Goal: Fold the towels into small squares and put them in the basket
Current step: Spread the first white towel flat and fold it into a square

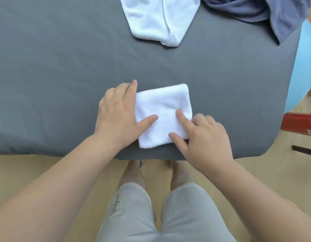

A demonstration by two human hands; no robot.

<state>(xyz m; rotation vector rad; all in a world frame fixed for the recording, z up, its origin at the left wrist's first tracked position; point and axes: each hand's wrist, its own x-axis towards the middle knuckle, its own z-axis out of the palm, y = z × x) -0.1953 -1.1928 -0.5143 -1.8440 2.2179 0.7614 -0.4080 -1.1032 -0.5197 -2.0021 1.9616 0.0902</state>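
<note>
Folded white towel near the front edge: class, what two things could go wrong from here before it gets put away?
One: the folded white towel lies close to the front edge of the grey surface, so a nudge could tip it to the floor. Two: the left hand and right hand only rest on its sides; lifted loosely, the layers may fall open.

Pale grey shorts (133,215) — lettered ("motion")

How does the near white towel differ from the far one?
The near white towel is folded into a small square; the far white towel lies loose and rumpled. The left hand and right hand touch the near one; nothing touches the far one. Both white, on grey cloth.
</note>
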